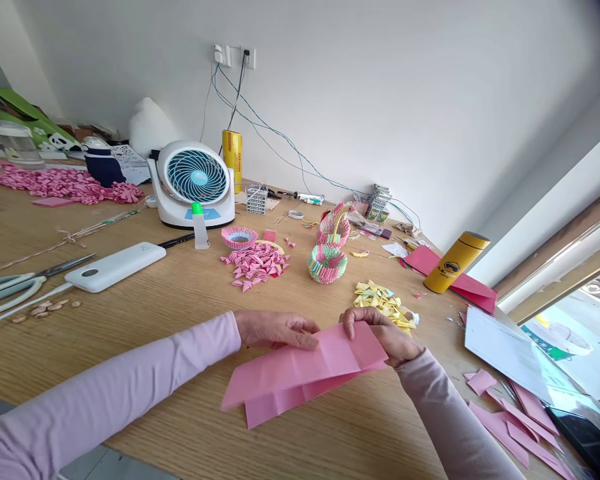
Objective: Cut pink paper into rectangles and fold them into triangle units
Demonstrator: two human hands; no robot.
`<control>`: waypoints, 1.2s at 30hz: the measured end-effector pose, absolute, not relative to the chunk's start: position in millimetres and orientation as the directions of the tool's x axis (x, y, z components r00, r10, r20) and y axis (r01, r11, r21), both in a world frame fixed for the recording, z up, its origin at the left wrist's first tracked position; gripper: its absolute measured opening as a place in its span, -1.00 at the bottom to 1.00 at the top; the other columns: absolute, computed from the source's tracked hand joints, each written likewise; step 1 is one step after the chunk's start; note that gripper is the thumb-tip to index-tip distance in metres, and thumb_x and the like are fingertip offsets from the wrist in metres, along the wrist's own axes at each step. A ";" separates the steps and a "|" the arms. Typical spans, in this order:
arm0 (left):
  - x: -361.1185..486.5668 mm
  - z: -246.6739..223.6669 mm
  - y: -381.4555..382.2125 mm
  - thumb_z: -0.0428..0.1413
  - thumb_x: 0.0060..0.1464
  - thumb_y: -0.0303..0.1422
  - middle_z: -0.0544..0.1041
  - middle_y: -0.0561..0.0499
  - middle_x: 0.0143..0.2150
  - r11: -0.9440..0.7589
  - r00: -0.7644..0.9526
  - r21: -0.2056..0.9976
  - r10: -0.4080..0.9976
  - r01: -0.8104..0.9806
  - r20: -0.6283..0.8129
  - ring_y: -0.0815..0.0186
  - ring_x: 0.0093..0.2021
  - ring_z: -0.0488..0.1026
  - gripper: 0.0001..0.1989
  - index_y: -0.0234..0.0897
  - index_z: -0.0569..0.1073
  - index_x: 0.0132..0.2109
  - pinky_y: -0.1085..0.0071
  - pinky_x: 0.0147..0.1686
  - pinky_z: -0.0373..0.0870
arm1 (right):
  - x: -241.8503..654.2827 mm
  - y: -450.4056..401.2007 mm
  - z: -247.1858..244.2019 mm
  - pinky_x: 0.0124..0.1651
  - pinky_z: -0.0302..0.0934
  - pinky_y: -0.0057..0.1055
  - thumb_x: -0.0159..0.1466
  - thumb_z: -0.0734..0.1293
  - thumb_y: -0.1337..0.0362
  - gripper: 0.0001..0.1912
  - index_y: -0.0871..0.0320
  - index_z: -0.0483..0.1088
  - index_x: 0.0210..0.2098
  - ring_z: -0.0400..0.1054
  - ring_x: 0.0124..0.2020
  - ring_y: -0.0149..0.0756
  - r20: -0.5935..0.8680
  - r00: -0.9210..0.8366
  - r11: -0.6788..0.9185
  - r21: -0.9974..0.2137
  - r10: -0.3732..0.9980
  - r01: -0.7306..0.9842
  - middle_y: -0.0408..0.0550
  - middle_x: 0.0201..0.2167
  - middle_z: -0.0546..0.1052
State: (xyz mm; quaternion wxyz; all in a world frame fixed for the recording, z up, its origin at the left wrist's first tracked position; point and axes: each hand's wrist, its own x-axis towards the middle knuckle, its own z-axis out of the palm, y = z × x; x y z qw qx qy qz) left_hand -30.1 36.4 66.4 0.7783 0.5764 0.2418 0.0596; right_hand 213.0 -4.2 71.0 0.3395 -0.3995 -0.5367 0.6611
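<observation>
Nearest the person's body, from where I stand, the pink paper is suspended over the near part of the table. It presents two overlapping layers crossed by crease lines, their lower edges apart; whether it is one folded sheet or two cannot be determined from here.

Right hand: clamped on the paper near its right end, thumb in front, the other fingers behind. Left hand: fingers close together along the upper edge; I cannot tell whether they pinch or merely rest.

Caution: the layers may slide out of line if the left hand bears too lightly, which would skew any crease pressed then.

Just beyond the right hand lies a heap of yellow folded pieces. A sideways sweep of the knuckles could scatter it.

Farther out, a pile of pink folded pieces lies near two striped paper baskets.

At the back left stands a fan, facing the work area. I cannot tell whether it runs; its airflow could lift the loose paper edges.
</observation>
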 end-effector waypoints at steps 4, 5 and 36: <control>-30.6 44.4 27.6 0.31 -0.09 -0.19 0.58 -0.04 -0.25 0.459 0.863 0.885 0.411 0.082 -0.293 0.35 -0.40 0.48 -0.64 -0.24 0.55 -0.14 0.50 -0.45 0.32 | 206.0 -0.1 56.1 -0.64 0.11 -0.58 0.08 0.42 0.15 -0.77 0.11 0.48 -0.30 0.22 -0.65 -0.47 -0.164 -0.377 -0.243 -0.954 0.912 -0.174 -0.17 -0.53 0.44; -33.7 39.9 28.8 0.31 -0.09 -0.19 0.57 -0.02 -0.28 0.483 0.846 0.874 0.444 0.051 -0.295 0.39 -0.44 0.46 -0.64 -0.26 0.55 -0.14 0.53 -0.47 0.31 | 205.5 -0.8 51.6 -0.67 0.11 -0.58 0.12 0.39 0.07 -0.71 0.08 0.45 -0.22 0.22 -0.66 -0.47 -0.166 -0.355 -0.252 -0.944 0.920 -0.212 -0.18 -0.53 0.44; -35.8 83.0 31.5 0.23 -0.02 -0.18 0.18 0.15 -0.57 -0.330 0.576 0.944 0.771 -0.005 0.272 0.47 -0.54 0.11 -0.66 -0.32 0.34 -0.53 0.51 -0.54 0.02 | 189.6 -34.9 113.9 -0.45 0.05 -0.40 0.39 0.10 0.33 -0.78 0.09 0.26 -0.38 0.30 -0.47 -0.31 0.285 -0.558 0.606 -0.114 0.779 0.787 -0.10 -0.46 0.42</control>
